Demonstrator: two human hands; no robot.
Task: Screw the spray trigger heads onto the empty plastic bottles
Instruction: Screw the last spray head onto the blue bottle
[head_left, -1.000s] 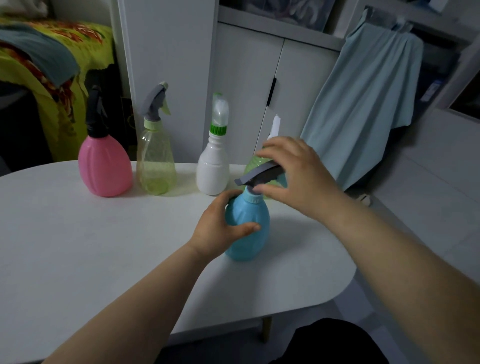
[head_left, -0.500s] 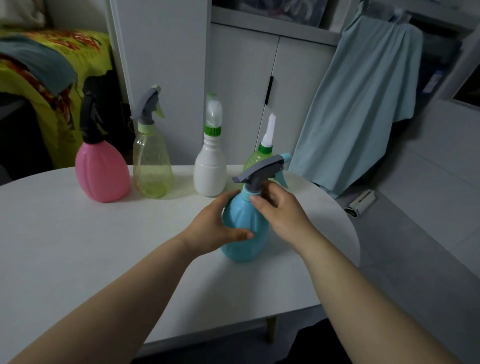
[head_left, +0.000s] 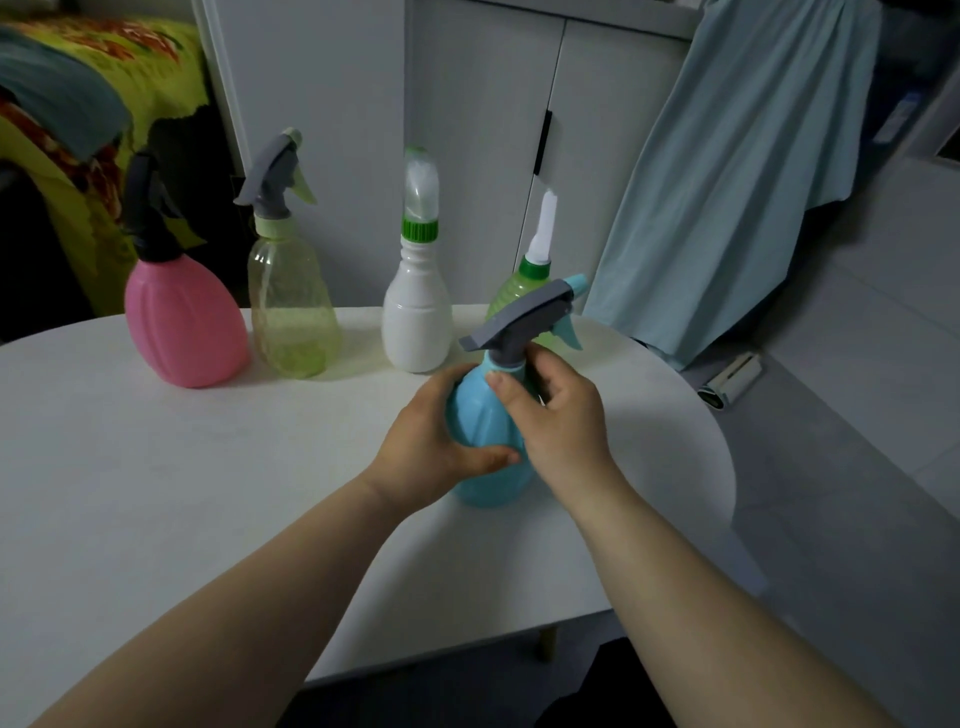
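Note:
A blue bottle (head_left: 480, 415) stands on the white table (head_left: 208, 493) near its right end. A grey spray trigger head (head_left: 524, 319) with a light blue nozzle sits on its neck. My left hand (head_left: 431, 441) wraps the bottle's body from the left. My right hand (head_left: 561, 415) holds the collar just under the trigger head, thumb on the bottle's shoulder. Behind stand a pink bottle (head_left: 182, 322) with a black trigger, a clear yellowish bottle (head_left: 291, 306) with a grey trigger, a white bottle (head_left: 418, 317) with a capped green-collared top, and a green bottle (head_left: 511, 296) partly hidden.
White cabinet doors (head_left: 483, 145) rise behind the table. A pale blue cloth (head_left: 737, 171) hangs at the right. A lint roller (head_left: 730, 382) lies on the floor beyond the table's right edge. A yellow patterned cover (head_left: 104, 104) lies at far left.
My right hand came down from the top of the trigger head to the collar below it. The trigger head now shows in full. My left hand stays on the bottle.

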